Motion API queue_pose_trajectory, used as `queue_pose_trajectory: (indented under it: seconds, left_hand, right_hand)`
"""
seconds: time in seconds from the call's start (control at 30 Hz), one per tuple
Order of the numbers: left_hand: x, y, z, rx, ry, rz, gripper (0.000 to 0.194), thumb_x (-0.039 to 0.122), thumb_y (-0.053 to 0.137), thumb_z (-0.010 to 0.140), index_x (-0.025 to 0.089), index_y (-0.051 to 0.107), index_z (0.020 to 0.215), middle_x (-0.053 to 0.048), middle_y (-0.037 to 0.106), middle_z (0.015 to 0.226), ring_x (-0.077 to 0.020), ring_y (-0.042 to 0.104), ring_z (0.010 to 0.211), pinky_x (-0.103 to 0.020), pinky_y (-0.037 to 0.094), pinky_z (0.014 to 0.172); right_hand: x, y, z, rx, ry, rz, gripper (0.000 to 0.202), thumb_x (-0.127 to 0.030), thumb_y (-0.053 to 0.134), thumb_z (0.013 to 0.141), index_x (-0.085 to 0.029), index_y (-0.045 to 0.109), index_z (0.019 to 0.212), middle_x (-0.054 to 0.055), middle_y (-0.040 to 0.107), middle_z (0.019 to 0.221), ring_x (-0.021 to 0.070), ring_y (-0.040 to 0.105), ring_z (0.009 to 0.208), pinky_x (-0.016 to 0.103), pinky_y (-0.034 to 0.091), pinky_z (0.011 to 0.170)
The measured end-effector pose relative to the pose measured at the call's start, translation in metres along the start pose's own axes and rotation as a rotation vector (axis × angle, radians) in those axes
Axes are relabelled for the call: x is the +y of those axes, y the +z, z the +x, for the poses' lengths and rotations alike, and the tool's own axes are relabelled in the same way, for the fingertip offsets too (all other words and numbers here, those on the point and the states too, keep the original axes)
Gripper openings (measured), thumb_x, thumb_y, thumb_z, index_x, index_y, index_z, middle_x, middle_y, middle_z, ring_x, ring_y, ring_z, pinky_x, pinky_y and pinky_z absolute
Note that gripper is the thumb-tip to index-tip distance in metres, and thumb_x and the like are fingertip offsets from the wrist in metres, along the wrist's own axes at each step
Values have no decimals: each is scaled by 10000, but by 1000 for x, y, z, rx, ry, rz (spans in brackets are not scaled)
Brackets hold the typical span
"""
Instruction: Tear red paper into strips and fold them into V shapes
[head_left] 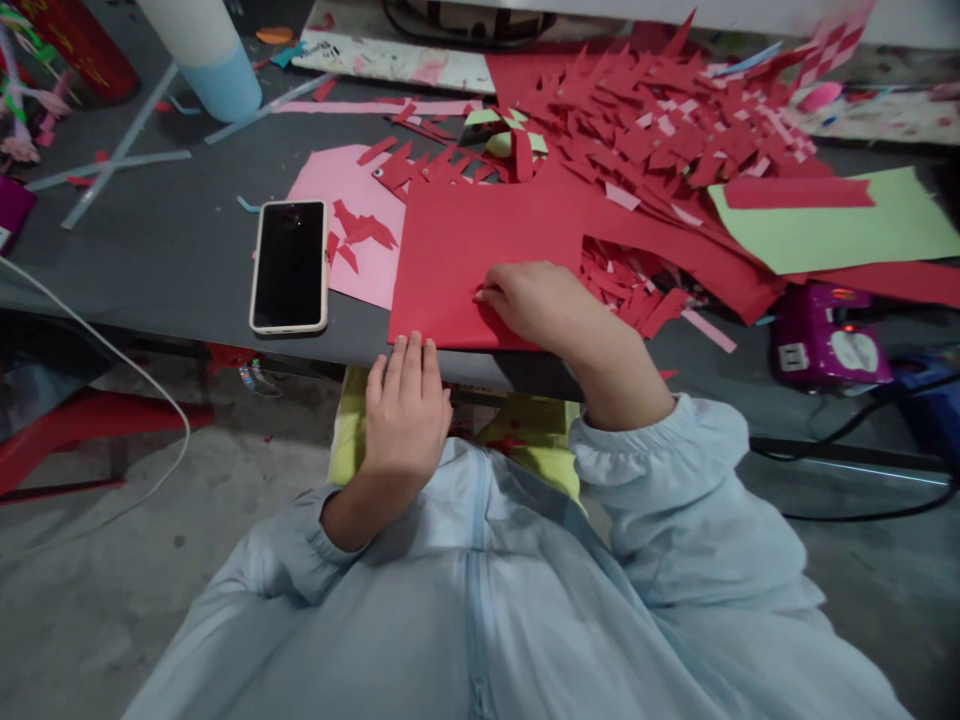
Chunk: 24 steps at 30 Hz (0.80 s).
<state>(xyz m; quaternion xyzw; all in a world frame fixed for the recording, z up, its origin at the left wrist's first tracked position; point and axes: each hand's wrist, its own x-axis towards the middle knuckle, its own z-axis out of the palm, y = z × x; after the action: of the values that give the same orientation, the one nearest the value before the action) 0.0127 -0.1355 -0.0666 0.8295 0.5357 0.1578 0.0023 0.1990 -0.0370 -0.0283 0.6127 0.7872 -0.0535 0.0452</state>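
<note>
A smooth red paper sheet (450, 250) lies at the front edge of the dark table. My left hand (409, 400) rests with its fingertips on the sheet's front left corner, fingers stretched out and side by side. On the sheet's front right part sits my right hand (532, 300), its fingers curled and pressed together; whatever they may hold is hidden. Left of the sheet, partly beneath it, is a pink paper (307, 180) with small red cut pieces (364, 228) on it. Red paper scraps (622, 275) lie just right of my right hand.
A phone (289, 265) lies left of the pink paper. Behind are piled red cut-outs (637, 120) and a bottle (217, 75). At the right are green paper (832, 235) and a purple device (821, 340) with cables. A red stool (90, 430) stands lower left.
</note>
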Motion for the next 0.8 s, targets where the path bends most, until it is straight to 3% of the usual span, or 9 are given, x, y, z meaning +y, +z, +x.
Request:
queue_pose_trajectory:
  seconds: [0.43, 0.63, 0.73, 0.8]
  left_hand:
    - [2, -4, -2, 53, -5, -35, 470, 222, 482, 939, 53, 525, 1375, -236, 568, 1403, -327, 501, 1359, -495, 370, 1135]
    - [-8, -5, 0, 311, 16, -114, 416, 201, 529, 899, 72, 533, 1295, -212, 639, 1228, -301, 593, 1189, -442, 464, 1022]
    - [-19, -9, 3, 485, -78, -201, 550, 220, 570, 869, 68, 416, 1374, -225, 560, 1261, -297, 555, 1216, -427, 490, 988]
    - [-28, -15, 4, 517, -108, -241, 676, 256, 602, 851, 90, 322, 1443, -232, 493, 1334, -298, 540, 1236, -423, 499, 972]
  right_hand:
    - [3, -5, -4, 7, -25, 41, 333, -301, 423, 968, -114, 693, 1023, 173, 745, 931, 252, 669, 802, 310, 330, 610]
    - [2, -26, -25, 146, -59, 100, 270, -295, 446, 962, -165, 683, 942, 118, 721, 859, 236, 630, 769, 314, 358, 631]
    - [-3, -36, -44, 265, -152, 89, 265, -280, 434, 975, -188, 672, 905, 99, 692, 841, 235, 609, 821, 315, 380, 671]
    - [-8, -39, -58, 329, -228, 44, 265, -268, 440, 980, -175, 667, 882, 99, 670, 817, 229, 584, 809, 315, 382, 685]
